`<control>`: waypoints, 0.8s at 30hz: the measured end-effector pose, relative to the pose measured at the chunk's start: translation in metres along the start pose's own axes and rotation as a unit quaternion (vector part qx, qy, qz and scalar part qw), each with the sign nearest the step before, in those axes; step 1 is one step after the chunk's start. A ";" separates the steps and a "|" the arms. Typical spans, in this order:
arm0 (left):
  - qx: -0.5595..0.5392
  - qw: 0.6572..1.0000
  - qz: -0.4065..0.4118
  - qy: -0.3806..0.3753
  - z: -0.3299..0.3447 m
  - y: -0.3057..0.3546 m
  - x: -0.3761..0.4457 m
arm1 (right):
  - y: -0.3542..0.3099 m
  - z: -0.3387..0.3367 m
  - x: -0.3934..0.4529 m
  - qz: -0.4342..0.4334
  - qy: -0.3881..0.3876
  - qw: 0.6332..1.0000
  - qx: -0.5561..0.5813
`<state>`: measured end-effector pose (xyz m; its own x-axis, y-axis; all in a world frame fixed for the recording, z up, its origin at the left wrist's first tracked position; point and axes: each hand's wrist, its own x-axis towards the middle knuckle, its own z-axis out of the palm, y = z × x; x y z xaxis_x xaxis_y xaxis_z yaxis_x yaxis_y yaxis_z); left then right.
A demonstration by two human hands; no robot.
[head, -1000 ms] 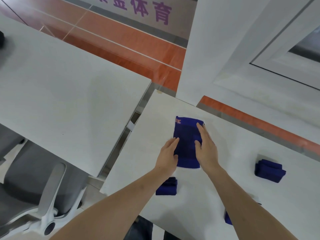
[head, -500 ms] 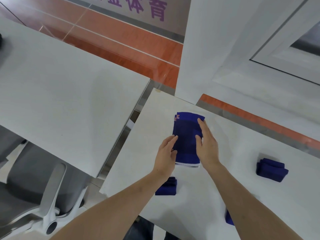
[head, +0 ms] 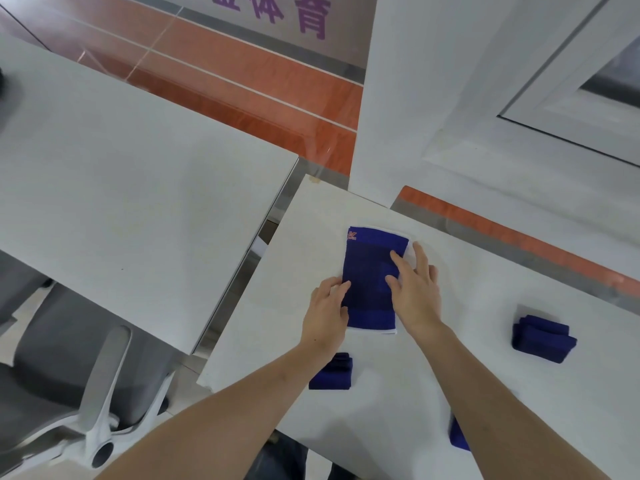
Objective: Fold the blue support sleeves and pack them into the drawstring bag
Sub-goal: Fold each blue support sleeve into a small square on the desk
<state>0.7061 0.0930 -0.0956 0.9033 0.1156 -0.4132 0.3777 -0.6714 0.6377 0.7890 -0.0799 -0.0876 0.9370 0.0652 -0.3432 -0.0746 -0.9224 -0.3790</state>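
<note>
In the head view, a flat rectangular blue knit support sleeve [head: 372,271] with white edging lies on the white tabletop [head: 398,386], near its 12 o'clock edge. The left hand [head: 325,315] rests at the sleeve's 9 o'clock side, fingers relaxed and touching its edge. The right hand [head: 417,289] lies flat with straight fingers pressing the sleeve's 3 o'clock side. A small folded blue sleeve bundle [head: 334,374] sits at 7 o'clock of the flat one, partly under the left forearm; another folded blue bundle [head: 543,337] lies well apart at 4 o'clock. A grey office chair [head: 69,375] stands at 8 o'clock.
</note>
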 end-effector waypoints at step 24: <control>-0.297 0.943 -0.024 -0.146 -0.046 0.097 0.031 | 0.010 -0.041 -0.033 0.152 -0.016 0.755 0.637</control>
<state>0.7804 0.0651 -0.0170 0.8201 -0.1289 -0.5575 0.5430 -0.1316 0.8293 0.7719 -0.1072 -0.0446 0.8035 -0.0484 -0.5934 -0.5712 0.2183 -0.7913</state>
